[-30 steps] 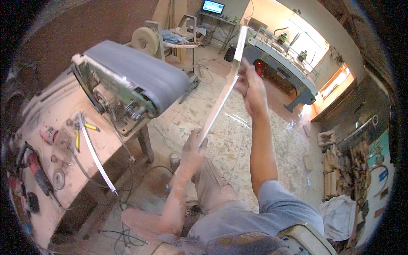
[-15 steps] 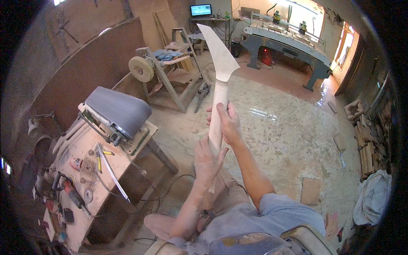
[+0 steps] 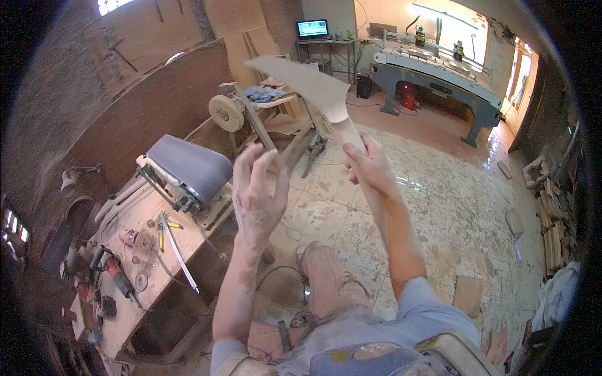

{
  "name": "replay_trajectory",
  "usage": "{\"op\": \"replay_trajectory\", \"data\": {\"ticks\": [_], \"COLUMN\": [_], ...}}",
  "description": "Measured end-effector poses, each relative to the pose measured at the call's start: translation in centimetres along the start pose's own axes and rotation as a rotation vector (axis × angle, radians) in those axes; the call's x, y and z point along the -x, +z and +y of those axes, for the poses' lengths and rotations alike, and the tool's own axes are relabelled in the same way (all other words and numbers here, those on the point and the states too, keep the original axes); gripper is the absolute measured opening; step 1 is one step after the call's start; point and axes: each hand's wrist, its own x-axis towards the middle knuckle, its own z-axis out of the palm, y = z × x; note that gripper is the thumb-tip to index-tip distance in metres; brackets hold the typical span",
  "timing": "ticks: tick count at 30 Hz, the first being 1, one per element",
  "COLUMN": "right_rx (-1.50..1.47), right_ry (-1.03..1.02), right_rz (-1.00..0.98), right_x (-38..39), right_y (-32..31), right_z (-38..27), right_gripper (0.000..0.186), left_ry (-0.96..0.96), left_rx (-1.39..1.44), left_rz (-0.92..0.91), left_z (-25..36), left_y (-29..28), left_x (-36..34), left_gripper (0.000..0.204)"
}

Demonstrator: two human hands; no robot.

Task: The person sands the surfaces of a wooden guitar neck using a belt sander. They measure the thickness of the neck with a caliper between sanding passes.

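A long pale wooden piece point(image 3: 307, 84) has a slim shaft and a broad, blade-like head ending in a point. It slants up and to the left in front of me, its head slightly blurred. My right hand point(image 3: 374, 168) is wrapped round the shaft just below the head, thumb along the top. Behind that hand and forearm, the lower shaft is partly hidden. My left hand point(image 3: 260, 197) is raised off the wood, fingers apart and loosely bent, holding nothing. It is nearest to the belt sander point(image 3: 188, 166), whose wide grey belt stands on the bench to its left.
On the wooden bench point(image 3: 141, 319) lie yellow-handled pliers point(image 3: 162, 232), a red and black power tool point(image 3: 116, 276) and a round disc point(image 3: 142, 280). A buffing wheel point(image 3: 226, 113) stands on a frame ahead. A large grey machine point(image 3: 433, 81) and a monitor point(image 3: 312, 28) are at the back.
My left hand has let go of the shaft and moved up and left, opening. The wooden piece has tilted further left while my right hand keeps hold, a little farther right.
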Motion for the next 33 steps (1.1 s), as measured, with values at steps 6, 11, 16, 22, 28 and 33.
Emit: {"op": "replay_trajectory", "data": {"ticks": [6,11,16,22,28,33], "right_rx": [0.292,0.516,0.7,0.76,0.874,0.865], "right_ry": [-0.065,-0.248,-0.586,-0.556,-0.824,-0.982], "right_rz": [-0.094,-0.107,-0.09,-0.472,-0.543,-0.669], "right_x": [2.8,4.2,3.5,1.8,-0.2,-3.4], "right_y": [-2.5,-4.1,-4.4,-1.7,4.9,8.9], "right_z": [-2.1,-2.0,-1.1,-7.9,-13.1,-15.5], "right_gripper": [0.047,0.047,0.06,0.08,0.084,0.088], "left_ry": [0.164,0.148,0.175,0.24,0.273,0.209], "left_rx": [-0.011,-0.099,-0.042,-0.109,-0.159,-0.103], "left_rz": [0.055,0.039,-0.098,-0.015,0.142,0.12], "left_z": [0.1,0.6,-1.2,-4.0,-9.1,-12.2], "left_y": [-0.6,-0.8,-1.0,-5.8,-11.5,-15.4], "left_x": [-4.3,-4.6,-4.0,-4.8,-4.9,-4.2], "left_gripper": [0.036,0.032,0.027,0.031,0.031,0.03]}}
